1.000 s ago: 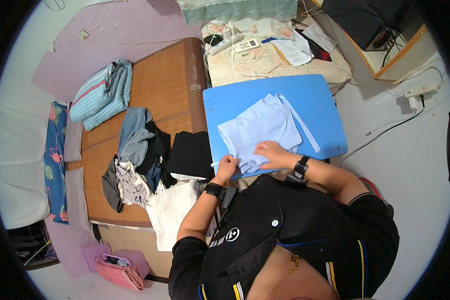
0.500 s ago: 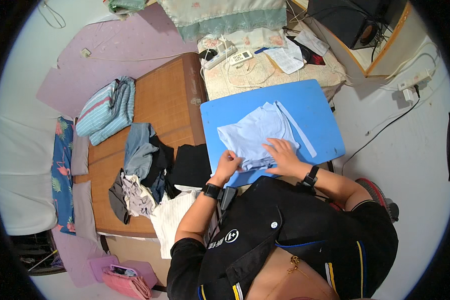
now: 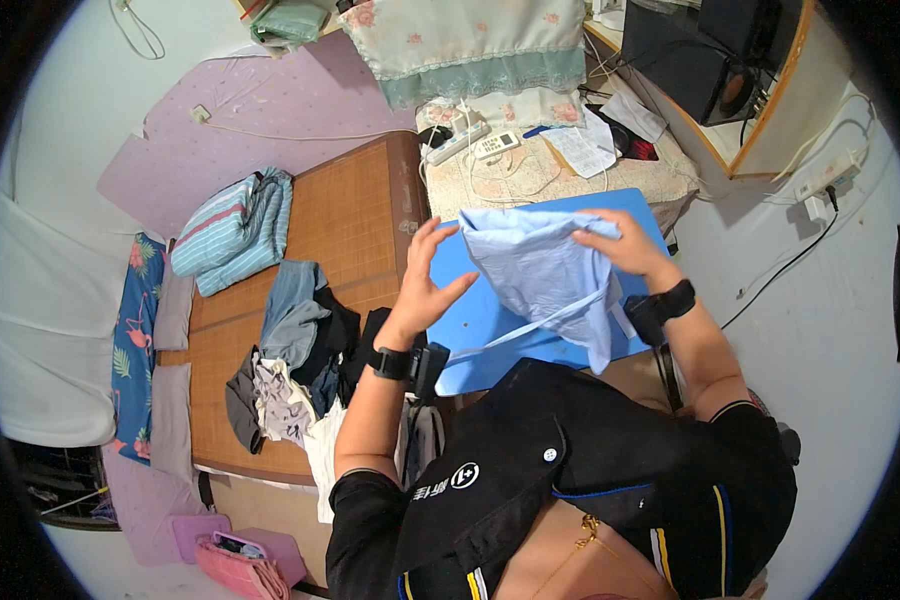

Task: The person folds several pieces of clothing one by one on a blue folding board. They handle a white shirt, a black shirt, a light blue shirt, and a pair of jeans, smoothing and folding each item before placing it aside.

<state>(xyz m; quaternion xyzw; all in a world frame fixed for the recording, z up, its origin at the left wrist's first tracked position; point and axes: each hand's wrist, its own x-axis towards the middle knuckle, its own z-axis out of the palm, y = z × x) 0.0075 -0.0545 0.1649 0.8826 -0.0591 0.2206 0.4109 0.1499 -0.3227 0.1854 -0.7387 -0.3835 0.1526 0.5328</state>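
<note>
A light blue cloth garment [image 3: 545, 268] hangs raised over a blue tabletop [image 3: 475, 310], its lower end drooping toward me. One long narrow strip [image 3: 535, 325] of the same fabric trails across it to the lower left. At the upper right edge, my right hand [image 3: 625, 245] pinches the garment between thumb and fingers. My left hand [image 3: 432, 280] is beside its upper left corner, fingers and thumb spread with nothing between them. Each wrist wears a black strapped device.
Left of the table is a bed with a brown mat [image 3: 345, 205], a pile of clothes [image 3: 295, 360] and a folded striped quilt [image 3: 235, 230]. Beyond the table, a cloth-covered surface [image 3: 450, 200] carries a power strip [image 3: 457, 142], cables and papers [image 3: 582, 145]. A black cable [image 3: 780, 268] runs down on the right.
The garment was lying folded on the blue table under both hands. Now it is lifted and partly unfolded, held by my right hand. My left hand has risen away and opened.
</note>
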